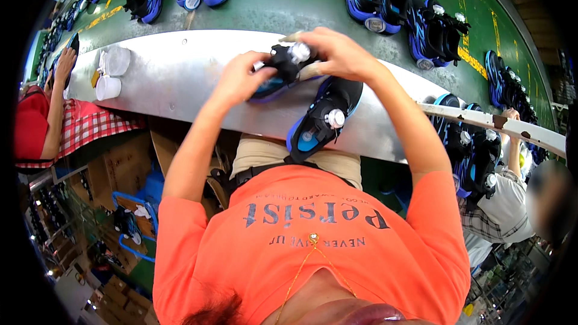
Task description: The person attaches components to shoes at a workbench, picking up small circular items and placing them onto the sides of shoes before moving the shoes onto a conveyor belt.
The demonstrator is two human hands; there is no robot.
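A black and blue sports shoe (270, 91) is held over the metal ledge in front of me, with a white round dial and black straps at its top. My left hand (242, 78) grips its near left side, thumb and fingers closed at the upper. My right hand (342, 54) reaches over from the right, its fingers and thumb around the strap and dial; pale covers sit on some fingertips. Just nearer to me lies a second matching shoe (319, 121), toe and heel aslant, its white dial facing up; neither hand is on it. The held shoe's far side is partly hidden by my fingers.
A green conveyor belt (289, 9) with yellow marks carries several pairs of like shoes beyond the metal ledge (205, 87). Two white cups (109, 87) stand on the ledge at left. A white rail (494, 121) runs at right. Co-workers sit on both sides.
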